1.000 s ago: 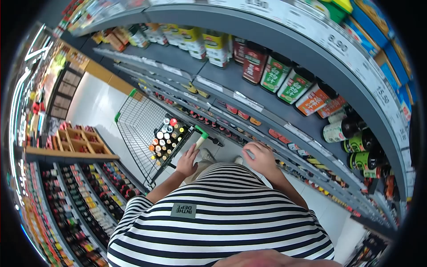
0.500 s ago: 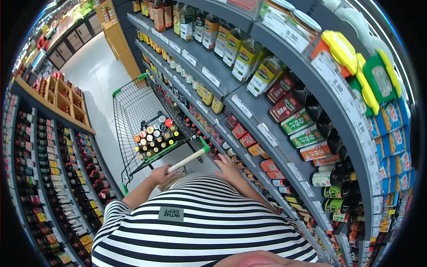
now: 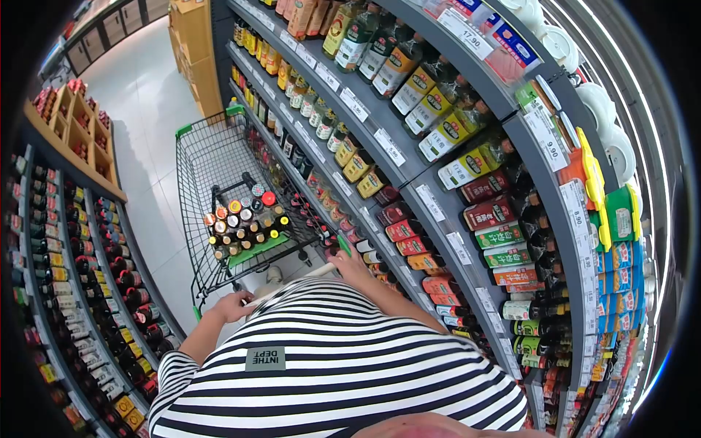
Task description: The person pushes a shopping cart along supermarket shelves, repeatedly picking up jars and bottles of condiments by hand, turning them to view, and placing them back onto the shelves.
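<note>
A wire shopping cart [image 3: 191,169] with green corners stands in front of me. Several bottles with coloured caps [image 3: 252,219] are grouped at its near end. My left hand [image 3: 234,306] is closed at the left part of the pale cart handle [image 3: 318,271]. At the right end of that handle, by its green tip, my right hand [image 3: 351,266] has its fingers curled round the bar. My striped shirt hides part of the handle's near side.
Tall shelves of bottles [image 3: 445,139] with price tags run close along my right. More bottle shelves [image 3: 87,285] curve along my left. A wooden display [image 3: 82,131] stands at the far left, and a pale tiled aisle [image 3: 142,124] stretches ahead.
My right hand, earlier off the bar with fingers apart, has come onto the handle's right end. My left hand stays on the handle. The cart appears lower and closer to me.
</note>
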The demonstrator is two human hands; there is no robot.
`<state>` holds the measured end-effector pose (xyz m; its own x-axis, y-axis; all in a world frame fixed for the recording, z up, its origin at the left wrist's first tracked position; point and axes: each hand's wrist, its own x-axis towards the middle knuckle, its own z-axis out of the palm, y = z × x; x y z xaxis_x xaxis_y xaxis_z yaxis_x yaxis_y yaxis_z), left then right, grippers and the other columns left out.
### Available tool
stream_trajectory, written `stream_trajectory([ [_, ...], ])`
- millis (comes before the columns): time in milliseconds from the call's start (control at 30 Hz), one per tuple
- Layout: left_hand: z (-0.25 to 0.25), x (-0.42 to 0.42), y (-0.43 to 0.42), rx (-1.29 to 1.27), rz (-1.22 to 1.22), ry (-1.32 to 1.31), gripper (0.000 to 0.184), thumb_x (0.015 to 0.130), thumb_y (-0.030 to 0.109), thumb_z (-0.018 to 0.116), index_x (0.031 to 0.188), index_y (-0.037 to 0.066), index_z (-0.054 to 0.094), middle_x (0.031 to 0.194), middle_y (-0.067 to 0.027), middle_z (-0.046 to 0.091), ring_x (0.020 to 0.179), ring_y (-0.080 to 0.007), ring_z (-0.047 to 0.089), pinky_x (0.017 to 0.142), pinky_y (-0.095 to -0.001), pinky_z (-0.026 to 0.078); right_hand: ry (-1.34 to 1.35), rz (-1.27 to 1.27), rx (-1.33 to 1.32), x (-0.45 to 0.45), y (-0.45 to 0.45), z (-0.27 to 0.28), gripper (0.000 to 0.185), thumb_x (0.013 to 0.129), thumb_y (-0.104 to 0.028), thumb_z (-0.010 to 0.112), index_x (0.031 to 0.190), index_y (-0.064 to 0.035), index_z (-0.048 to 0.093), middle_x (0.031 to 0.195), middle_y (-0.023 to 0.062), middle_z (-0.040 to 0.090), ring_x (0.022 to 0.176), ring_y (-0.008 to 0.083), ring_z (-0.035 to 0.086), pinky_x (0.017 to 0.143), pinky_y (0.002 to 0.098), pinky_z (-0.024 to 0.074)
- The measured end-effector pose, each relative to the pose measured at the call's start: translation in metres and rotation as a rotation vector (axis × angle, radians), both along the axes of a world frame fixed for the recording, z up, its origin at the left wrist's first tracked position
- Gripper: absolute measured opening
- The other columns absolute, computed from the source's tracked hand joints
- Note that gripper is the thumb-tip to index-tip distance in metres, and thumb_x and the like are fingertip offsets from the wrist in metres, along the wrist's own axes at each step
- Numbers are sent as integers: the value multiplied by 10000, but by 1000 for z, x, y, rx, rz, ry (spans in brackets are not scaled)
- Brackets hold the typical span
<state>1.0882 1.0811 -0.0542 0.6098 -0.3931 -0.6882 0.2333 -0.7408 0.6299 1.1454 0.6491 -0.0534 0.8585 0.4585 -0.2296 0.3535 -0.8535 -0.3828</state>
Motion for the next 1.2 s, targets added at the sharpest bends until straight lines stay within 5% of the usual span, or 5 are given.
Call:
stream_trajectory([
  [233,-57,24,48,-310,118,347,744,866,489,747,1412,24,548,1199,-128,689,1072,-205,642,985,-318,483,174,59,-33,32,28,2,591,699,-262,866,1233,-168,629,1294,121,511,1279,432,390,1076,527,374],
  [400,-15,52,56,-274,71,450,804,895,505,685,1493,14,466,1409,-187,578,1297,-259,530,1113,-354,378,232,48,-92,51,48,7,724,648,-486,848,1261,-176,620,1381,136,481,1271,493,371,1110,554,330],
  [867,-68,68,85,-414,181,588,746,901,409,756,1436,-41,495,1271,-110,647,1162,-183,587,1072,-325,407,247,16,-65,74,75,14,773,637,-539,871,1278,-189,616,1401,195,445,1323,491,316,1056,603,395],
  [933,-64,71,84,-427,198,591,709,910,393,748,1414,-43,507,1185,-79,662,1082,-170,599,1031,-318,431,253,2,-63,76,76,13,772,641,-539,868,1281,-190,615,1421,191,435,1340,498,299,1061,613,394],
  [1200,-1,82,66,-259,166,480,679,942,319,688,1465,-48,458,1348,-173,613,1215,-233,589,1045,-344,459,281,-59,-31,77,76,15,783,634,-532,866,1290,-189,612,1443,184,427,1384,510,252,1062,618,393],
])
